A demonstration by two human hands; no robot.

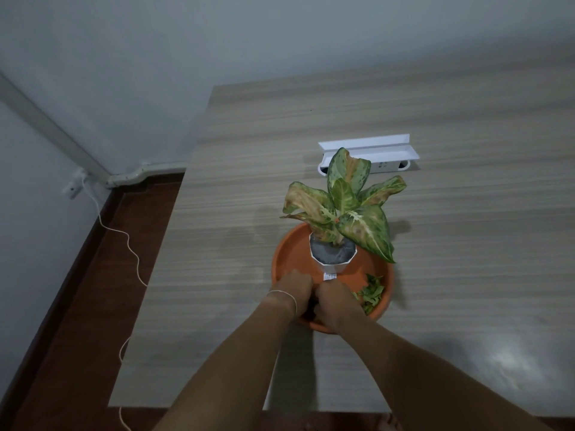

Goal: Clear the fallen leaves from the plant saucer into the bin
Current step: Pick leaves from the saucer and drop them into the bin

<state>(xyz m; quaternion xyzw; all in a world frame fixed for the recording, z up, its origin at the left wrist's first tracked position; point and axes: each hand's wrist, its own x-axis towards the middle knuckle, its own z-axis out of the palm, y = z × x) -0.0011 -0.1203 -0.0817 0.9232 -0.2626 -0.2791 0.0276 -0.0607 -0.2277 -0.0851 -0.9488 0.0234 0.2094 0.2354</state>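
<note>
An orange plant saucer sits on the wooden table, with a small white pot and its variegated plant standing inside. A heap of green fallen leaves lies in the saucer's right front part. My left hand and my right hand are side by side inside the saucer's near rim, fingers curled down just in front of the pot. What the fingers hold is hidden. No bin is in view.
A white power strip box lies on the table behind the plant. The table's left edge drops to a dark red floor, where a white cable runs from a wall socket.
</note>
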